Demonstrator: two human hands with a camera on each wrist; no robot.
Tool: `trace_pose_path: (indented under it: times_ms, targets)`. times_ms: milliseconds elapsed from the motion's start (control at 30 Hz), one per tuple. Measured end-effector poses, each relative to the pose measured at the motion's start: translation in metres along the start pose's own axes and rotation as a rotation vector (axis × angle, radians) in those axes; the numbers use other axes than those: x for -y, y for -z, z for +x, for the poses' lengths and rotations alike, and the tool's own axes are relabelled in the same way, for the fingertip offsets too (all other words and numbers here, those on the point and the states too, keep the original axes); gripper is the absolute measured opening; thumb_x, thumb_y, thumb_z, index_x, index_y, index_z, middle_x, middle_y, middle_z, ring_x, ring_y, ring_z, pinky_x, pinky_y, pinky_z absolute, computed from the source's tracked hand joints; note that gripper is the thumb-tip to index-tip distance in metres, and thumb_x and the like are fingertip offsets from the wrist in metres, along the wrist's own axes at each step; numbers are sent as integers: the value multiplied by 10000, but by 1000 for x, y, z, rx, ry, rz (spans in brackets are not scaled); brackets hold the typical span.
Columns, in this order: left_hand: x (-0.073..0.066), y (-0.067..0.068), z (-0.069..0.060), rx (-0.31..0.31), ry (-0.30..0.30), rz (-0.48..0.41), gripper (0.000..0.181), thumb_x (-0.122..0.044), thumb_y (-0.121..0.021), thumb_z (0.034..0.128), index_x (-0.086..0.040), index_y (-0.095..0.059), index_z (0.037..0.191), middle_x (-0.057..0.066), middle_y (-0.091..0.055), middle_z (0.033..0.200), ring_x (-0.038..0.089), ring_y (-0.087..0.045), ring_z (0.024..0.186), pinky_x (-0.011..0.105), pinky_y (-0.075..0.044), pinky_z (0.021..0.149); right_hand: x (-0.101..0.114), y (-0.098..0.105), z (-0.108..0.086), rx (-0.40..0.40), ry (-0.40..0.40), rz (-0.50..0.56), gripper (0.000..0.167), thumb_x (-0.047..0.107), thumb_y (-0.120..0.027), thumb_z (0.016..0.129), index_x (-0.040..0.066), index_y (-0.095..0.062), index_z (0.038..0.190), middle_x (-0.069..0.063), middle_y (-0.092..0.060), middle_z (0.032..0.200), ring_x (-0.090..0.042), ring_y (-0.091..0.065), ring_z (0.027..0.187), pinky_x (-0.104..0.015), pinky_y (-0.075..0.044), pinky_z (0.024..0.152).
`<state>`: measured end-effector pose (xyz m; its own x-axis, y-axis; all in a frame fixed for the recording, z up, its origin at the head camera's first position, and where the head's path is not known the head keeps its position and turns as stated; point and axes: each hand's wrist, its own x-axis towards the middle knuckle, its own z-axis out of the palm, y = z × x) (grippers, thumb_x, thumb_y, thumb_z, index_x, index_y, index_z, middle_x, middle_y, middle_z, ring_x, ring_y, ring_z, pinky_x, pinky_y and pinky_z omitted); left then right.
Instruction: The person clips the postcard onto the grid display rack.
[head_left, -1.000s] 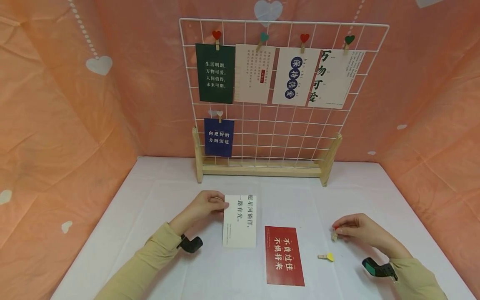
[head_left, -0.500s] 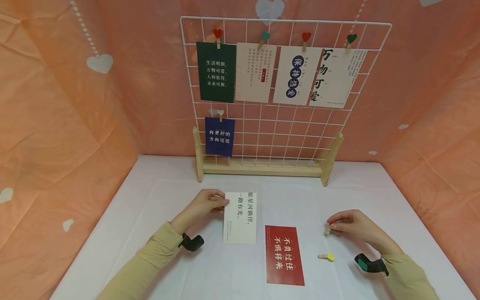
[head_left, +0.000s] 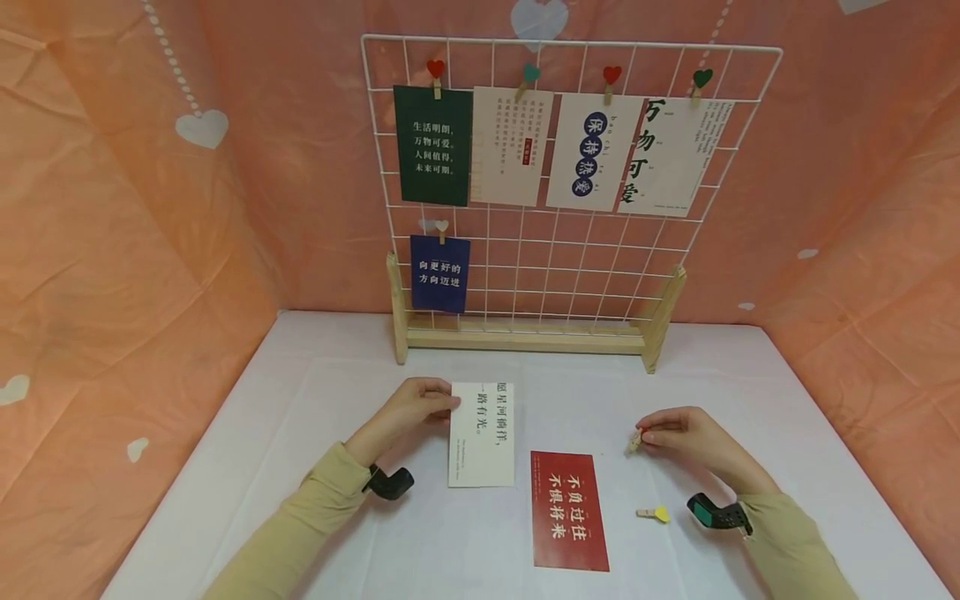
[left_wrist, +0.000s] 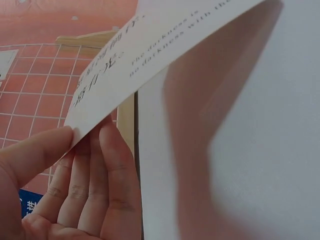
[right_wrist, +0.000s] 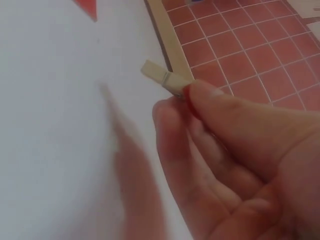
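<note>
My left hand (head_left: 408, 414) pinches the upper left edge of a white card (head_left: 482, 437) with dark lettering, thumb on its printed face and fingers behind. In the left wrist view this card (left_wrist: 112, 65) is raised off the table and casts a shadow. My right hand (head_left: 692, 437) holds a small wooden clothespin (head_left: 634, 441) between thumb and fingertips. The right wrist view shows the clothespin (right_wrist: 162, 76) with its tip pointing away from the hand and a bit of red under the thumb. A red card (head_left: 570, 511) lies flat between the hands.
A clothespin with a yellow heart (head_left: 652, 514) lies right of the red card. Behind stands a white wire grid (head_left: 555, 267) on a wooden base (head_left: 525, 341). Clipped on it are several cards, including a dark green card (head_left: 432, 146) and a blue card (head_left: 439, 274).
My right hand has moved left and a little away from me with the clothespin. The left hand and the white card have barely shifted.
</note>
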<state>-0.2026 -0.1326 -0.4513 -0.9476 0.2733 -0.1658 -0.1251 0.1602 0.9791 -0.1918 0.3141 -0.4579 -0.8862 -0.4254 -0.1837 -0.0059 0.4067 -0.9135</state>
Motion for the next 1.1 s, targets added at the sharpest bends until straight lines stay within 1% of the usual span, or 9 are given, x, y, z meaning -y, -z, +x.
trace_pose_path:
  times_ms: [100,233,467,533,700,767,833,1000,1100]
  targets:
    - [-2,-2,1,-31,9,-6,173,-52,-645,883,76,-632,997,108,-686,916,136,-641,785,302,-555,757,3,-2,4,4,-7,38,369,114,-670,901,-151,-588,1145,-202,-666,1046,-193,-666,904,-297,-557,793]
    - [-6,-4,1,-55,10,-24,134,-19,-624,881,81,-625,970,125,-688,929,142,-649,800,325,-556,777,8,-5,9,5,-6,55,389,138,-661,913,-143,-574,1169,-195,-660,1055,-227,-661,925,-304,-553,807]
    - [-12,-4,0,-55,0,-32,188,5,-605,879,115,-610,1030,167,-683,987,164,-661,832,364,-553,812,14,-10,18,-10,57,50,359,114,-662,910,-141,-586,1152,-184,-670,1029,-220,-667,914,-305,-558,794]
    - [-19,-6,-3,-51,0,-29,201,15,-595,884,132,-599,1048,187,-676,1001,178,-659,838,395,-547,829,16,-11,20,-14,62,50,362,123,-666,909,-134,-589,1153,-185,-667,1033,-229,-665,915,-305,-557,796]
    - [-21,-7,-2,-74,-2,-18,223,-9,-605,898,129,-586,1072,186,-679,992,177,-657,832,410,-546,828,24,-16,25,-24,57,64,353,142,-658,917,-113,-597,1152,-193,-656,1045,-285,-651,945,-342,-549,829]
    - [-15,-5,3,-87,-5,-33,239,-36,-627,899,110,-594,1085,171,-686,984,172,-660,831,396,-549,819,27,-18,27,-31,61,69,347,145,-652,922,-112,-600,1151,-182,-660,1042,-299,-646,955,-362,-544,840]
    - [-16,-5,4,-87,-8,-45,253,-54,-640,903,102,-595,1098,171,-689,984,178,-663,841,405,-547,827,29,-20,30,-33,65,85,355,147,-645,928,-118,-593,1158,-174,-663,1043,-314,-642,967,-385,-538,852]
    - [-19,-4,5,-76,-40,-60,283,-85,-651,911,97,-586,1117,188,-686,1012,203,-669,881,396,-551,824,34,-23,36,-46,78,81,375,169,-646,929,-113,-590,1170,-156,-668,1049,-339,-633,983,-402,-532,864]
    - [-20,-4,6,-89,-51,-67,284,-87,-660,906,94,-585,1112,183,-688,1006,202,-670,878,411,-547,832,37,-24,40,-55,84,91,368,178,-657,922,-96,-603,1161,-145,-672,1044,-316,-638,979,-394,-531,868]
